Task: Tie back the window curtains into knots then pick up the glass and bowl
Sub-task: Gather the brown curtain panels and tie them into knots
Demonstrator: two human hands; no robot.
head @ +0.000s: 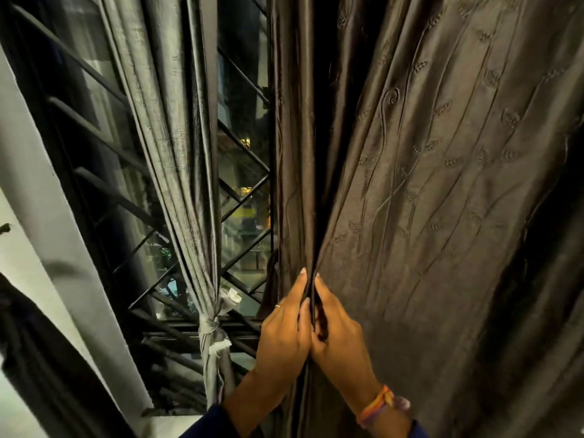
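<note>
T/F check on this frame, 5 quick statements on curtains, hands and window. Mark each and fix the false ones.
1. The pale grey curtain on the left is already knotted. True.
2. Both hands grip the dark brown embroidered curtain. True: the left hand and right hand pinch a gathered fold of it.
3. The dark curtain is knotted too. False: it hangs loose, with no knot visible.
4. The woven wristband is on the left wrist. False: it is on the right wrist.
5. The black metal window grille has diagonal bars. True.
</note>
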